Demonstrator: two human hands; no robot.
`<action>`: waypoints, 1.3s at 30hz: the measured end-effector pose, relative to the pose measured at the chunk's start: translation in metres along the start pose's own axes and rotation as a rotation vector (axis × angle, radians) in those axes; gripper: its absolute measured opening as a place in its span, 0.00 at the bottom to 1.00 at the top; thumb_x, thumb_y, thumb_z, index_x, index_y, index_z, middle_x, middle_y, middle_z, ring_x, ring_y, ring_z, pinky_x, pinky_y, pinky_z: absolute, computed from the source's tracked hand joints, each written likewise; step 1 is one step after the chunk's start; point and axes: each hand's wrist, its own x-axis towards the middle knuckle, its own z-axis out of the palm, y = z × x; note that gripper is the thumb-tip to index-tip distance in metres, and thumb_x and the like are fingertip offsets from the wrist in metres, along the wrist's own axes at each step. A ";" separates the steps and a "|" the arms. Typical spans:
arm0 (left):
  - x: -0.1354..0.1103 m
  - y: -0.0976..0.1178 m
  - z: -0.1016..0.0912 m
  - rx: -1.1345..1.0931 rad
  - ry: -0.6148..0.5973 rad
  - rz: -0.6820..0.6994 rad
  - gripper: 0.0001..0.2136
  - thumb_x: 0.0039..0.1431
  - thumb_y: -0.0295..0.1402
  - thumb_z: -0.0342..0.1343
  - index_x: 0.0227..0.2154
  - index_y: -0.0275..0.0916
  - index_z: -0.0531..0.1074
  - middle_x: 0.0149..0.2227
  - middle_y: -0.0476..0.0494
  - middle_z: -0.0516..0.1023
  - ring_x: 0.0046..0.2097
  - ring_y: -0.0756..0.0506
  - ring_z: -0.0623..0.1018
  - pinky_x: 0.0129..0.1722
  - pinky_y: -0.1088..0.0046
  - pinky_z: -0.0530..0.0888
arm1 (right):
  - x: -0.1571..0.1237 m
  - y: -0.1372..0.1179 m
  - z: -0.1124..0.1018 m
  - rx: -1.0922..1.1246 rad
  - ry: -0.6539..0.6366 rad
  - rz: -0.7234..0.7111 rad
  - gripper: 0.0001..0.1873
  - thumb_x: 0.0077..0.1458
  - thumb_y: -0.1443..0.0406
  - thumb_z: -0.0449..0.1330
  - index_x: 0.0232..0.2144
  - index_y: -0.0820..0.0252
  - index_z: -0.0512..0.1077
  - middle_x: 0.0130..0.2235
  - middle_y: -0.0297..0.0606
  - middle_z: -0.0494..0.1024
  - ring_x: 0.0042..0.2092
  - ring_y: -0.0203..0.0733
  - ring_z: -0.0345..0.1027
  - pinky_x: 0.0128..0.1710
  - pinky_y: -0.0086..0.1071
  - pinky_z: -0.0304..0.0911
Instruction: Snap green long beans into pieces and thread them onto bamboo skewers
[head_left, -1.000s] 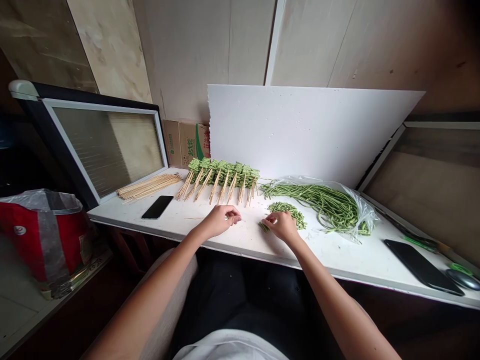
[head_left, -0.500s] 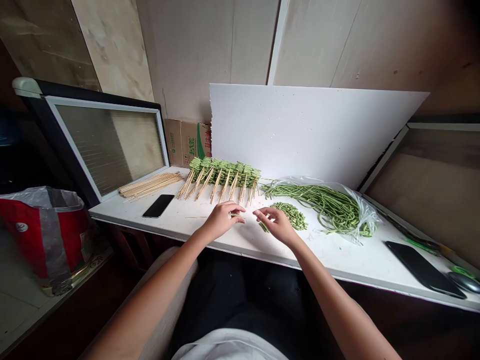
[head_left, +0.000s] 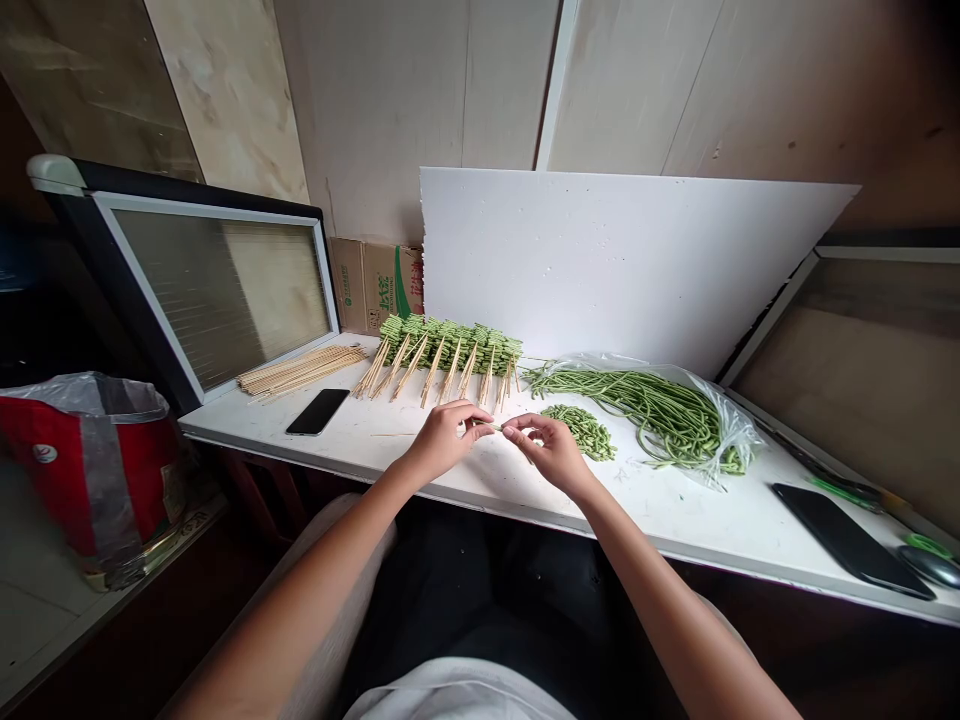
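My left hand (head_left: 444,438) pinches a thin bamboo skewer (head_left: 491,427) above the white table (head_left: 675,510), its tip pointing right. My right hand (head_left: 546,447) meets that tip with fingers pinched on a short green bean piece, too small to see clearly. Just right of my right hand lies a small heap of cut bean pieces (head_left: 581,428). Behind my hands a row of finished bean skewers (head_left: 442,352) lies fanned out. A loose skewer (head_left: 390,434) lies on the table left of my left hand.
Long green beans (head_left: 660,410) spill from a clear plastic bag. A bundle of bare skewers (head_left: 296,372) and a black phone (head_left: 317,411) lie at the left. Another dark phone (head_left: 851,540) lies at the right. A white board (head_left: 615,260) leans behind. A red bin (head_left: 82,470) stands lower left.
My right hand left the bean heap and moved left to meet my left hand. My left hand lifted slightly with the skewer.
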 end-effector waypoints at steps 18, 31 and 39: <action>0.003 0.003 0.002 -0.506 -0.116 -0.284 0.15 0.60 0.40 0.67 0.43 0.34 0.81 0.33 0.41 0.83 0.35 0.46 0.82 0.40 0.70 0.79 | -0.005 -0.006 0.007 -0.111 0.181 -0.173 0.13 0.61 0.52 0.66 0.38 0.54 0.79 0.38 0.41 0.82 0.42 0.47 0.73 0.41 0.41 0.68; 0.004 0.007 0.001 -0.556 -0.131 -0.307 0.14 0.60 0.41 0.67 0.41 0.33 0.81 0.34 0.40 0.84 0.34 0.46 0.82 0.39 0.70 0.79 | -0.007 -0.015 0.008 -0.235 0.205 -0.332 0.07 0.64 0.57 0.65 0.38 0.52 0.77 0.37 0.40 0.81 0.39 0.48 0.70 0.42 0.44 0.67; 0.004 0.009 0.001 -0.638 -0.152 -0.295 0.16 0.60 0.43 0.68 0.42 0.33 0.82 0.38 0.39 0.84 0.35 0.47 0.80 0.40 0.69 0.77 | -0.009 -0.018 0.012 -0.212 0.259 -0.341 0.07 0.64 0.58 0.65 0.37 0.53 0.76 0.36 0.39 0.80 0.39 0.47 0.70 0.41 0.43 0.66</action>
